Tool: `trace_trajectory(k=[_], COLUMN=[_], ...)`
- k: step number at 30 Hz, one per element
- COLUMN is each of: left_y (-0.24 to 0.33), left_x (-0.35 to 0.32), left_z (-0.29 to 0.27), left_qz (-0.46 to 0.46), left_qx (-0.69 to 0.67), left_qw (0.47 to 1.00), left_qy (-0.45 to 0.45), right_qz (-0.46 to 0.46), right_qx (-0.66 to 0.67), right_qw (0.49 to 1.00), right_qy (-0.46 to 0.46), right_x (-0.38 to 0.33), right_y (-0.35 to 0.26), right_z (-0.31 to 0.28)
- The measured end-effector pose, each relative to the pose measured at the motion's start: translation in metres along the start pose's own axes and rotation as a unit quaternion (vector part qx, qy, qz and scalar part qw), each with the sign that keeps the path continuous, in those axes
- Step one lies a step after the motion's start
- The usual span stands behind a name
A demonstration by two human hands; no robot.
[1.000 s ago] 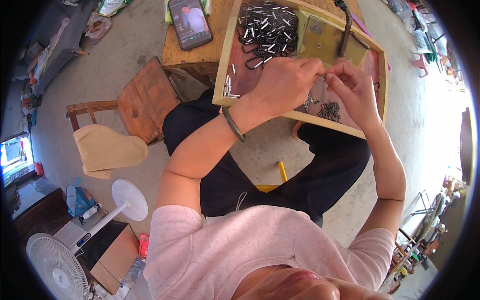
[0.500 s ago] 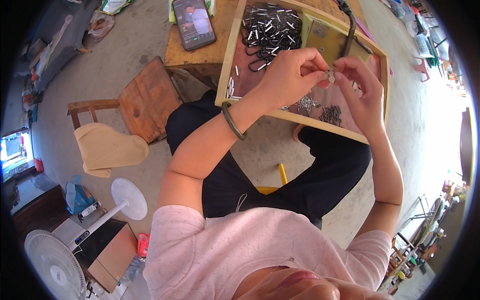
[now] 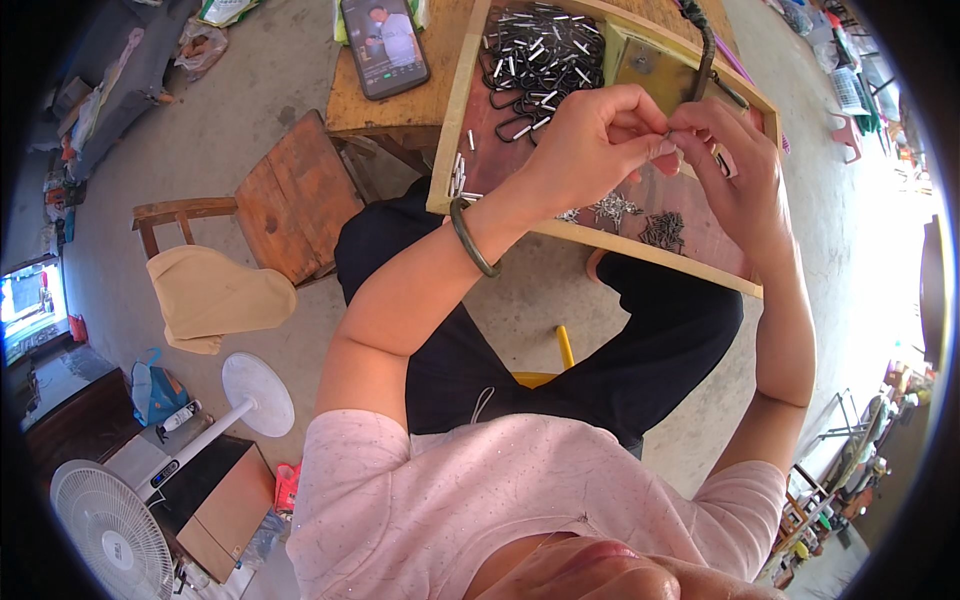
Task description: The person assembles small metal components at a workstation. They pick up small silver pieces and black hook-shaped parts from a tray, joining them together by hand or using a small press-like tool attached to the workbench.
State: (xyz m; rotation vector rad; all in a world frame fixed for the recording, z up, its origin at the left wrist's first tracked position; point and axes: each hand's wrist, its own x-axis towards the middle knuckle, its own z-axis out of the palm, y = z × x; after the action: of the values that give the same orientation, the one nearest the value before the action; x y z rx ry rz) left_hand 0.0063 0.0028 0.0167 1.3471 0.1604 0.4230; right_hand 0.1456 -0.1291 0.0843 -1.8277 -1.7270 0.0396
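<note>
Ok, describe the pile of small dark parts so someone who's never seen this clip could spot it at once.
Start at the wooden-rimmed tray in front of the person. Go to its near edge, right of centre. The pile of small dark parts lies there, clearly darker than the silvery pile just to its left.
</note>
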Motion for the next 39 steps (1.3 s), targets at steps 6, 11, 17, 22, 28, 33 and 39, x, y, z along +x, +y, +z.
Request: trace_trajectory(k=[6,11,17,22,28,33,39], left_y=[-0.008,0.001,-0.001,0.0,0.001,0.003,0.006], left_x=[0.015,0.023,0.026,0.024,0.024,0.025,0.026], left_z=[-0.005,-0.025,-0.046,-0.052,-0.054,-0.053,-0.043], left_qz=[0.007,0.048,0.059,0.065,0.071,0.052,0.066], left_qx=[0.066,0.011,0.003,0.001,0.004,0.009,0.011], left_qw=[0.997,0.99,0.982,0.982,0.982,0.98,0.983], left_qy=[0.046,0.135,0.18,0.179,0.177,0.19,0.171], right_qz=[0.131,0.111,0.118,0.296,0.3,0.291,0.261], right_qx=[0.053,-0.074,-0.119,-0.033,0.008,0.03,-0.174], right_qw=[0.99,0.991,0.984,0.939,0.929,0.942,0.948], right_qy=[-0.024,-0.03,-0.064,-0.175,-0.215,-0.163,-0.056], right_x=[0.025,0.061,0.074,0.096,0.1,0.075,-0.026], right_y=[0.029,0.037,0.053,0.012,0.002,0.015,0.076], right_z=[-0.008,-0.009,-0.003,-0.008,-0.02,-0.028,-0.039])
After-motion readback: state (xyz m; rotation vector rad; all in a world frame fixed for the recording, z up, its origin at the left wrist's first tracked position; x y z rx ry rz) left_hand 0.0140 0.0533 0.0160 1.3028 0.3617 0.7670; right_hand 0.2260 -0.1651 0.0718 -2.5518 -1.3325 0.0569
